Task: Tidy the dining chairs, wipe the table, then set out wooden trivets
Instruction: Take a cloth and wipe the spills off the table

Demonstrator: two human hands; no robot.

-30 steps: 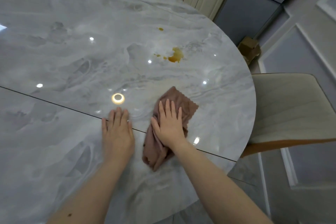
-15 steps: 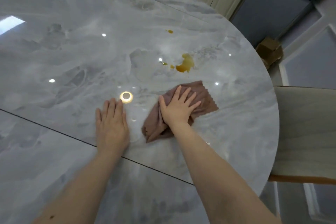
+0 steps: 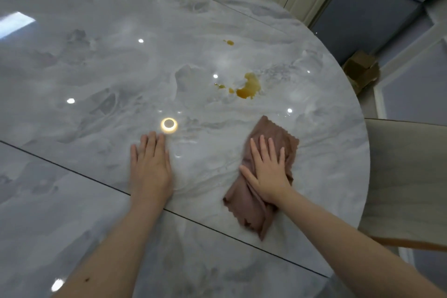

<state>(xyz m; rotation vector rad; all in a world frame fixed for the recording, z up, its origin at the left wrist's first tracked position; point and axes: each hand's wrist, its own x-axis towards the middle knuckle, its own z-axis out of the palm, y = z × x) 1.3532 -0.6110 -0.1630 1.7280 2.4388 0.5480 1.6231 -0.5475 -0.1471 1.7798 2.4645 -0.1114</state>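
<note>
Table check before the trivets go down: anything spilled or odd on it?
Yes. A yellow-brown spill sits on the table beyond the cloth, with small drops farther off. The right hand presses the cloth short of it, so it is not yet wiped.

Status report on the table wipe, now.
Left hand flat on table, empty. Right hand flat, pressing brown cloth. Amber spill unwiped, beyond cloth. Nothing between them.
</note>
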